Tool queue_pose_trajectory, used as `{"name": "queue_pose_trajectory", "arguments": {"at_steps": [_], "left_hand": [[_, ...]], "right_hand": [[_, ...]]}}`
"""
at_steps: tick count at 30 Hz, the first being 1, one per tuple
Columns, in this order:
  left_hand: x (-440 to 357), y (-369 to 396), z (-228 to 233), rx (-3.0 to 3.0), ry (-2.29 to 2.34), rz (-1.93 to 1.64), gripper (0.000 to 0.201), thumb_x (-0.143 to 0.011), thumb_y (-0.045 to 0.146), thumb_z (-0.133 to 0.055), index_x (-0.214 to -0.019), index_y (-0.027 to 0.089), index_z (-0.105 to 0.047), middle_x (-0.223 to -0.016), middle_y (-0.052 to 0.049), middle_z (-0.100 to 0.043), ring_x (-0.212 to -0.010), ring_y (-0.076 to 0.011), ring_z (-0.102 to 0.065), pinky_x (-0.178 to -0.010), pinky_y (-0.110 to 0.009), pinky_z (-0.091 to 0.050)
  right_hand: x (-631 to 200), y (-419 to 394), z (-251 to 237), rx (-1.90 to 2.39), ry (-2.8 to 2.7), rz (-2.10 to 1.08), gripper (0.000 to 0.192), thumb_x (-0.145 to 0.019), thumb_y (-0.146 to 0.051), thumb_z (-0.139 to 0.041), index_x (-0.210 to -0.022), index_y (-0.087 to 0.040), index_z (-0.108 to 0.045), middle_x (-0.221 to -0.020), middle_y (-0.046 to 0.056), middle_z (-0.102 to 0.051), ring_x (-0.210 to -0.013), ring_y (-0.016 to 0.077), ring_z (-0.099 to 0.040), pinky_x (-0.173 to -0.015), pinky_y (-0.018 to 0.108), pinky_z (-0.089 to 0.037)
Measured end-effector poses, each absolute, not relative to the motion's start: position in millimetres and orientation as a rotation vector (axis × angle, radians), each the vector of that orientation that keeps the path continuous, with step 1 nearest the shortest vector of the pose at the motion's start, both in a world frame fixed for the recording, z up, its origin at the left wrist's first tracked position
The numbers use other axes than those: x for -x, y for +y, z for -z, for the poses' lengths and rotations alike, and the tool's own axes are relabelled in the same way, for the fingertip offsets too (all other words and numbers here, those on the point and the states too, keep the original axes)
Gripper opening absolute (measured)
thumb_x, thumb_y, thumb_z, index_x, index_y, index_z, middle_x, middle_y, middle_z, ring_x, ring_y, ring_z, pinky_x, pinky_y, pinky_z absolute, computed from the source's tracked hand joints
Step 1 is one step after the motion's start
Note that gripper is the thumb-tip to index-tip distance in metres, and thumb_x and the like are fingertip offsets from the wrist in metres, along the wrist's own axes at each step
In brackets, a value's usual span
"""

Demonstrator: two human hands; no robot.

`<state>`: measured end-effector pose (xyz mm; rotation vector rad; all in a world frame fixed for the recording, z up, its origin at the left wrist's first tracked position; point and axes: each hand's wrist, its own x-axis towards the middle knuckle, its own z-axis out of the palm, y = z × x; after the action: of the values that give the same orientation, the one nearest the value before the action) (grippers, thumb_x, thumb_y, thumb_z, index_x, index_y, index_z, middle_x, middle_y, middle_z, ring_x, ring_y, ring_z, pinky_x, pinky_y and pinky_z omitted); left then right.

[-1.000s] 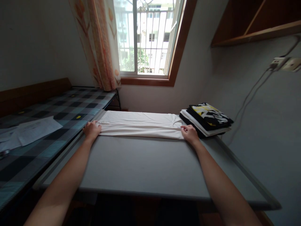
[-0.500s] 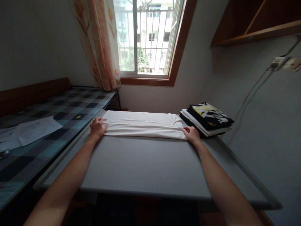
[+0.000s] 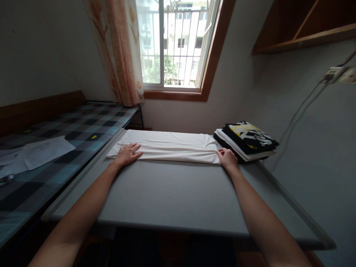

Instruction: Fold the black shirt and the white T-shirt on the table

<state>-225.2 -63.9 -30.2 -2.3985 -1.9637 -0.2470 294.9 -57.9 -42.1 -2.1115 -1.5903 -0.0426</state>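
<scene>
A white T-shirt (image 3: pixel 172 144) lies folded into a long strip across the far part of the grey table (image 3: pixel 172 196), its neckline toward the right. My left hand (image 3: pixel 128 154) rests flat on the shirt's left part, palm down with the fingers stretched out. At the right end, my right hand (image 3: pixel 228 157) pinches the shirt's edge near the neckline between thumb and fingers. Just beyond that hand stands a stack of folded clothes (image 3: pixel 247 141), black and white, with a yellow-and-white print on top.
To the left is a bed with a checked cover (image 3: pixel 111 115) and some paper sheets (image 3: pixel 47 152) on it. A barred window (image 3: pixel 180 48) and a flowered curtain (image 3: pixel 122 55) are behind the table. A wooden shelf (image 3: pixel 303 40) and a power socket (image 3: pixel 332 74) are on the right wall.
My left hand has slid right along the shirt from its left end and now lies flatter. My right hand keeps its pinch at almost the same spot.
</scene>
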Motion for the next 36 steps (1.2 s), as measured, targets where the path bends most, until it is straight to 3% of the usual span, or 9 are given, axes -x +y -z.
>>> {"name": "queue_pose_trajectory", "arguments": {"at_steps": [6,9,12,16,19,25,30,36], "left_hand": [[221.3,-63.6,30.2,2.382,-1.858,0.416,0.056,-0.091,0.054,-0.046,-0.134,0.022,-0.057,-0.146,-0.012,-0.05,-0.132,-0.0309,-0.046,-0.111,-0.048,-0.034],[205.6,-65.1,32.1,2.451,-1.684,0.579,0.048,-0.092,0.047,-0.047,-0.131,0.022,-0.059,-0.139,-0.011,-0.056,-0.126,-0.0285,-0.051,-0.108,-0.045,-0.039],[183.6,-68.9,34.8,2.594,-1.514,0.618,0.044,-0.094,0.046,-0.044,-0.13,0.025,-0.061,-0.137,-0.008,-0.058,-0.127,-0.0246,-0.051,-0.109,-0.042,-0.038],[167.3,-74.0,36.0,2.707,-1.533,0.399,0.054,-0.096,0.054,-0.039,-0.141,0.027,-0.052,-0.151,-0.005,-0.045,-0.141,-0.024,-0.037,-0.117,-0.043,-0.026],[169.1,-75.6,34.7,2.691,-1.652,0.252,0.061,-0.095,0.059,-0.035,-0.149,0.03,-0.041,-0.158,-0.003,-0.034,-0.146,-0.0243,-0.027,-0.12,-0.047,-0.016],[180.7,-75.9,30.0,2.614,-1.778,0.178,0.071,-0.091,0.067,-0.036,-0.151,0.03,-0.036,-0.161,-0.004,-0.026,-0.148,-0.027,-0.022,-0.12,-0.048,-0.012],[173.0,-77.4,26.3,2.571,-1.74,0.288,0.066,-0.089,0.064,-0.045,-0.143,0.027,-0.049,-0.156,-0.006,-0.037,-0.144,-0.031,-0.03,-0.117,-0.049,-0.021],[142.6,-77.4,32.6,2.533,-1.642,0.573,0.046,-0.095,0.046,-0.043,-0.134,0.025,-0.059,-0.134,-0.009,-0.057,-0.122,-0.0257,-0.051,-0.106,-0.041,-0.038]], "right_hand": [[-284.1,-66.3,33.0,2.02,-1.681,0.238,0.025,-0.089,-0.03,-0.052,-0.102,-0.018,-0.071,-0.107,0.015,-0.066,-0.102,0.0303,-0.062,-0.083,0.04,-0.047],[-267.3,-65.2,32.6,1.797,-1.835,0.141,0.028,-0.091,-0.032,-0.049,-0.099,-0.017,-0.072,-0.108,0.014,-0.068,-0.104,0.028,-0.063,-0.089,0.039,-0.048],[-243.0,-65.6,37.6,1.591,-2.058,0.023,0.039,-0.095,-0.04,-0.043,-0.11,-0.018,-0.071,-0.121,0.014,-0.067,-0.116,0.026,-0.06,-0.099,0.038,-0.045],[-220.4,-72.7,42.8,1.633,-2.35,0.025,0.06,-0.098,-0.053,-0.032,-0.141,-0.017,-0.053,-0.151,0.014,-0.045,-0.141,0.0285,-0.038,-0.114,0.045,-0.03],[-221.3,-76.8,40.2,1.78,-2.436,-0.001,0.068,-0.097,-0.061,-0.026,-0.152,-0.023,-0.037,-0.16,0.011,-0.028,-0.148,0.0301,-0.022,-0.118,0.05,-0.02],[-242.2,-76.8,34.9,1.961,-2.34,-0.024,0.071,-0.095,-0.066,-0.023,-0.154,-0.027,-0.033,-0.161,0.011,-0.026,-0.148,0.0322,-0.021,-0.117,0.056,-0.017],[-220.7,-80.3,30.3,1.921,-2.23,0.05,0.062,-0.101,-0.047,-0.019,-0.15,-0.017,-0.041,-0.159,0.013,-0.03,-0.147,0.0328,-0.024,-0.116,0.06,-0.016],[-149.6,-89.1,28.0,1.552,-2.262,-0.023,0.056,-0.1,-0.036,-0.022,-0.145,-0.014,-0.046,-0.156,0.012,-0.036,-0.145,0.0237,-0.031,-0.118,0.044,-0.023]]}}
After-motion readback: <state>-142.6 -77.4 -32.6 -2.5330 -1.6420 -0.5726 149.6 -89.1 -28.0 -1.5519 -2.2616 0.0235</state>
